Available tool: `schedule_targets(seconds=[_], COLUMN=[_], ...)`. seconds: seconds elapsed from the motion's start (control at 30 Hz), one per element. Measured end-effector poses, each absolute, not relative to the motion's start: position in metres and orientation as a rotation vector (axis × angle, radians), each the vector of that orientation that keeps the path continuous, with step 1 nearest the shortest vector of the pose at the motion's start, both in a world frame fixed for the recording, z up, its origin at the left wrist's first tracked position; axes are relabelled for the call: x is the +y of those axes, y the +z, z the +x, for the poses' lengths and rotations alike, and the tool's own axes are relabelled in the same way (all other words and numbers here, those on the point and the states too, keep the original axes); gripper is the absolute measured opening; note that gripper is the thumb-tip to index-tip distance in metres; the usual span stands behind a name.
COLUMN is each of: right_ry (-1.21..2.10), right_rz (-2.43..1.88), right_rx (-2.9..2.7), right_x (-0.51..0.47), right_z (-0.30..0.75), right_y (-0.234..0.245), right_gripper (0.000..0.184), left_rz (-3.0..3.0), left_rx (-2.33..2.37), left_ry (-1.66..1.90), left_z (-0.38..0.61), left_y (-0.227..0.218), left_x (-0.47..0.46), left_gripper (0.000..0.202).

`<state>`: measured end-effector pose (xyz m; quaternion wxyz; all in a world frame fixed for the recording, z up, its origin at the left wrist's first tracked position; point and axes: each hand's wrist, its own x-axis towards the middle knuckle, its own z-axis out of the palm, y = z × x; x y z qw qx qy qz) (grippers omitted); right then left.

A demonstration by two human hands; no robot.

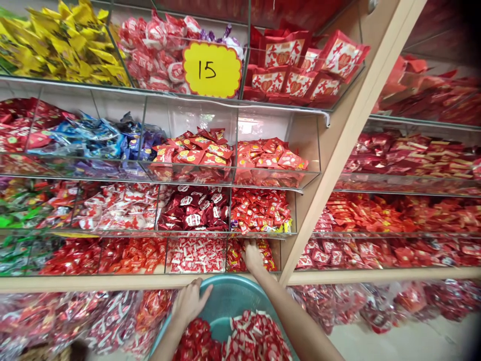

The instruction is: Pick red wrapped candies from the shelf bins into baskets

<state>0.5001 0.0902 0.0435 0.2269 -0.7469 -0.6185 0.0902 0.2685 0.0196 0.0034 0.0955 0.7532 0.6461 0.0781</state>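
candies [257, 337] in basin [221, 306] | basin before shelf [112, 284] | sign [212, 70] high on shelf

"What can you read up there?"

"A '15', written in black on the yellow sign [212, 75] with the wavy edge, in front of the pink and white sweets [154, 60]."

"And on the red and white packets [277, 52] to its right?"

"The Chinese character '大', in red, next to a heart."

"What about those dark red wrappers [208, 199] lower down?"

"They carry white labels [193, 220], but the writing is too small and blurred to make out."
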Motion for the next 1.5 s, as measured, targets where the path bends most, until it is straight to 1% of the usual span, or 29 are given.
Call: schedule_targets(seconds=[0.3,0.5,0.6,0.67,0.87,1.07,1.3,1.43,1.5], right_ry=[0.449,0.645,0.971,1.193,1.556,1.730,1.828,1.817,1.731], right_rz=[-1.700,-1.454,-1.149,-0.931,-0.665,-0.661,-0.693,-0.927,-1.119], right_rx=[-1.281,-0.899,-0.567,-0.345,0.034,-0.049,-0.023,-0.243,-0.469], right_x=[0.101,0.104,0.089,0.072,0.013,-0.019,-0.032,-0.035,-0.032], right_z=[0.525,0.526,0.524,0.524,0.522,0.505,0.489,0.477,0.469], right_y=[0.045,0.052,0.054,0.053,0.045,0.038,0.048,0.034,0.018], right_gripper=[0.025,0.022,0.013,0.014,0.006,0.008,0.012,0.028,0.029], left_rz=[2.230,2.231,2.229,2.219,2.232,2.236,2.249,2.248,2.258], left_rx=[1.922,1.921,1.927,1.932,1.930,1.939,1.938,1.929,1.929], left_ry=[0.224,0.227,0.214,0.204,0.192,0.173,0.145,0.152,0.145], left_z=[0.269,0.270,0.270,0.270,0.271,0.272,0.272,0.272,0.272], left_y=[0.006,0.007,0.008,0.008,0.010,0.012,0.015,0.013,0.013], left_x=[0.019,0.018,0.018,0.018,0.017,0.017,0.015,0.015,0.015], left_gripper=[0.063,0.064,0.066,0.066,0.064,0.061,0.062,0.061,0.061])
